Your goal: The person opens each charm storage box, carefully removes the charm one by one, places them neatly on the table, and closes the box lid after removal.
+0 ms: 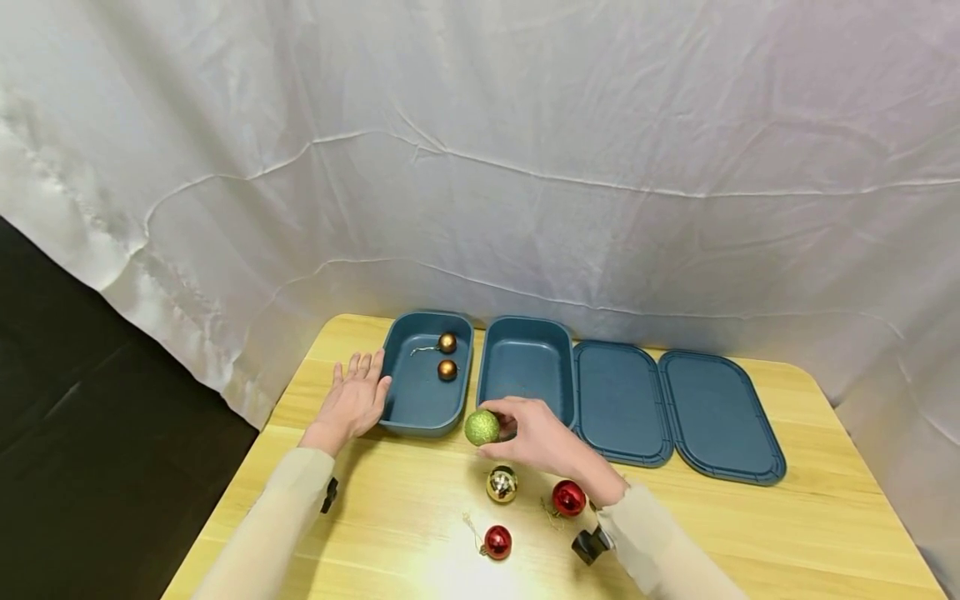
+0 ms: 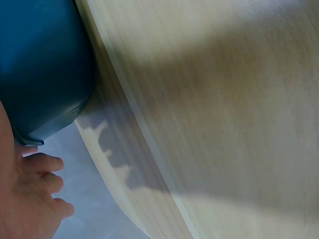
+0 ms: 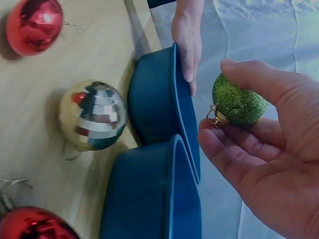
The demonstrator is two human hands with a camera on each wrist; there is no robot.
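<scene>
My right hand [image 1: 536, 435] pinches a glittery green bauble [image 1: 482, 427] between thumb and fingers, above the near edge of the right-hand blue box [image 1: 527, 367]. In the right wrist view the green bauble [image 3: 240, 101] shows its gold cap and loop. My left hand [image 1: 352, 398] lies with straight fingers at the left rim of the other blue box [image 1: 422, 400]. Inside that box are two copper-brown baubles [image 1: 447, 342], one with a string. In front of the boxes on the table lie a faceted gold bauble [image 1: 502, 483] and two shiny red baubles [image 1: 568, 497].
To the right of the boxes, two flat blue lids [image 1: 624, 402] lie side by side on the wooden table [image 1: 810, 517]. A pale draped curtain [image 1: 525, 233] hangs close behind and to the sides. The table's left edge borders a dark area.
</scene>
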